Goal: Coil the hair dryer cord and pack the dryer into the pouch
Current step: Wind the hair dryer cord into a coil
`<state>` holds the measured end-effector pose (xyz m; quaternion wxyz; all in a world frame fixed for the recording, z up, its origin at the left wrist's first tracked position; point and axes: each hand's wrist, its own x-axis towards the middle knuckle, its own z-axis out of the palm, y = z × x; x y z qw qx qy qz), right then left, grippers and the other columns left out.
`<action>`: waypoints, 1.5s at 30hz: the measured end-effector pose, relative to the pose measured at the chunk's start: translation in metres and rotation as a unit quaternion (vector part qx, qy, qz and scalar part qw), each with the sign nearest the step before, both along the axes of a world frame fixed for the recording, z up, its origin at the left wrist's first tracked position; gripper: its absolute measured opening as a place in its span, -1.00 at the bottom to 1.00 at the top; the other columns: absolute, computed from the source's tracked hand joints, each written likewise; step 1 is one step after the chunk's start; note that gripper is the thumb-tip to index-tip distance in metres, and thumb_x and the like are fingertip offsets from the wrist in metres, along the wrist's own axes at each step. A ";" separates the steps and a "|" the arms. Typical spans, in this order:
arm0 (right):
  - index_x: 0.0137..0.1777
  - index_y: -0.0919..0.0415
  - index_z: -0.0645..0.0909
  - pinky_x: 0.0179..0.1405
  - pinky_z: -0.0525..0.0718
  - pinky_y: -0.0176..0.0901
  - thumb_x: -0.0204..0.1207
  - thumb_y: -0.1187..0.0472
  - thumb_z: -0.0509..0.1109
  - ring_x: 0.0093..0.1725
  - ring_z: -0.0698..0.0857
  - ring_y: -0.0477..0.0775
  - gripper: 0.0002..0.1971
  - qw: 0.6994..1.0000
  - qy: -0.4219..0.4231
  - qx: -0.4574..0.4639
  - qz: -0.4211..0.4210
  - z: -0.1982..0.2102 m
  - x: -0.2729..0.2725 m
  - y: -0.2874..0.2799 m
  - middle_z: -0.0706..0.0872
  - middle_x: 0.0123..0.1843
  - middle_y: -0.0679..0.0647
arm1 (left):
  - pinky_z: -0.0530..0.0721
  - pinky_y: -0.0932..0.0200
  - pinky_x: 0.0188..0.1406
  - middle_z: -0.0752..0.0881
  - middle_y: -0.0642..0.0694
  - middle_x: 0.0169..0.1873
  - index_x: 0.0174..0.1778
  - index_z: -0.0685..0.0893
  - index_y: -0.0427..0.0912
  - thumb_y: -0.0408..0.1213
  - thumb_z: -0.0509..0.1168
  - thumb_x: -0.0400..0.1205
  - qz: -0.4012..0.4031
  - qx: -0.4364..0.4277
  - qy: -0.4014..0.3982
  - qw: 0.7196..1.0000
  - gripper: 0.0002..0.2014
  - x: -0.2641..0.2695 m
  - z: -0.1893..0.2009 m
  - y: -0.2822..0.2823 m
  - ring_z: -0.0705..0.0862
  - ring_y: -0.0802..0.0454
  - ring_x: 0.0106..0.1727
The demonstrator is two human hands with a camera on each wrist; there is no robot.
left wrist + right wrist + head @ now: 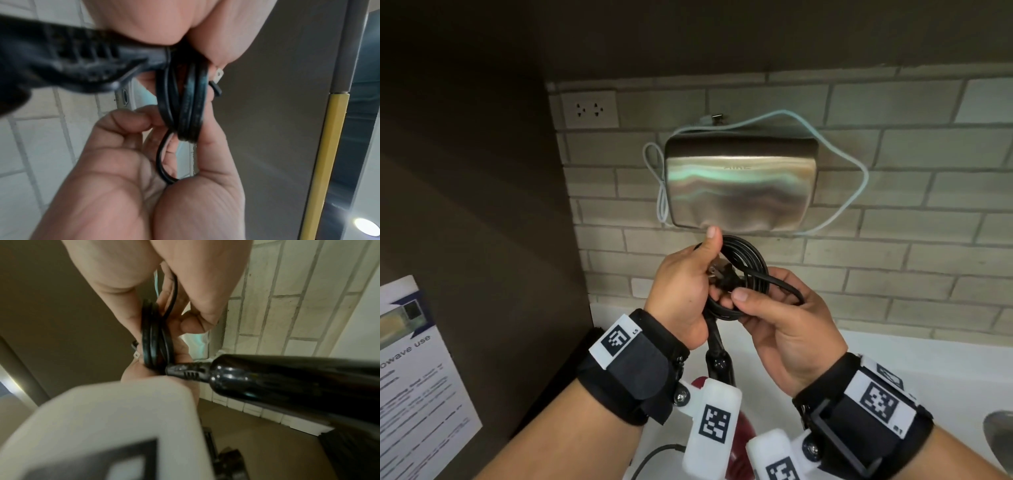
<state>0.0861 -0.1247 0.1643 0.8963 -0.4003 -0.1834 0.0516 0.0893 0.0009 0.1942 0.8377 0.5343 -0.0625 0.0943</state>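
Observation:
The black cord (pixel 743 260) is wound into a coil held up in front of the brick wall. My left hand (pixel 700 277) grips the coil's left side, thumb raised, with the plug (pixel 722 274) against its palm. My right hand (pixel 760 305) pinches the coil's lower right, and a loose loop runs over its fingers. The dryer's black handle (pixel 717 353) hangs below the coil, its dark red body (pixel 741 428) partly hidden by the wrist cameras. The left wrist view shows the coil (pixel 185 100); the right wrist view shows the coil (pixel 152 337) and the handle (pixel 287 379). A silvery pouch (pixel 739 185) with a white drawstring leans on the wall behind.
A double wall socket (pixel 589 109) sits at the upper left of the brick wall. A dark panel with a printed notice (pixel 414 377) stands to the left. Below the hands lies a white counter (pixel 893 359), with a metal object (pixel 1000 431) at its far right.

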 end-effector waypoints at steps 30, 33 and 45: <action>-0.12 0.24 0.76 -0.06 0.74 -0.10 0.20 0.50 0.42 -0.08 0.78 0.09 -0.73 0.800 -0.416 -0.432 0.002 0.005 -0.037 -0.034 0.76 0.07 -0.01 | 0.20 0.34 -0.84 0.15 0.04 -0.63 -0.46 0.29 -0.05 0.01 0.34 0.52 -0.070 -0.076 -0.003 0.995 -0.60 0.016 -0.006 0.040 0.15 0.19 -0.72; -0.33 0.19 0.73 -0.24 0.69 -0.21 0.32 0.21 0.59 -0.25 0.76 0.09 -0.90 0.820 -0.390 -0.415 -0.066 -0.005 -0.040 -0.041 0.77 -0.12 -0.03 | 0.21 0.37 -0.81 0.16 0.04 -0.65 -0.46 0.29 -0.06 0.01 0.34 0.52 -0.062 -0.053 -0.014 0.997 -0.59 0.011 -0.002 0.040 0.16 0.18 -0.74; 0.37 0.10 0.54 -0.25 0.55 0.09 0.23 0.47 0.38 -0.39 0.71 0.22 -0.36 0.940 -0.004 -0.330 0.083 -0.041 -0.023 -0.042 0.49 -0.05 0.19 | 0.23 0.33 -0.74 0.18 0.02 -0.64 -0.38 0.36 -0.10 -0.09 0.27 0.68 -0.024 0.021 -0.037 0.999 -0.64 -0.011 0.000 0.004 0.16 0.15 -0.71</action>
